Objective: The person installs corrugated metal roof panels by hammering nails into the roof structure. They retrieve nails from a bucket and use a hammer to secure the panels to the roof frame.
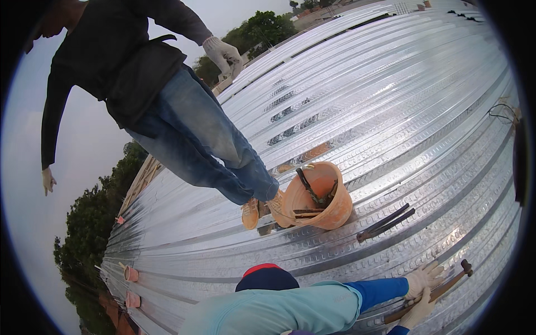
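Neither of my own hands can be made out. At the lower edge a co-worker in a teal shirt (262,314) and a dark cap with a red edge (268,279) bends over the ribbed metal sheeting (312,254). A gloved hand (425,279) on a blue sleeve rests flat on the metal. Close below it, another gloved hand (420,310), also blue-cuffed and seemingly the same co-worker's, lies at the wooden handle of a hammer (453,282). The hammer's dark head points right, and the fingers partly hide its handle.
Another person in jeans (195,131) and white gloves stands at upper left. Beside their boots is an orange bucket (335,209) holding dark tools. Dark bars (386,222) lie right of it. Small buckets (132,273) stand by the left roof edge; wire (502,113) is far right.
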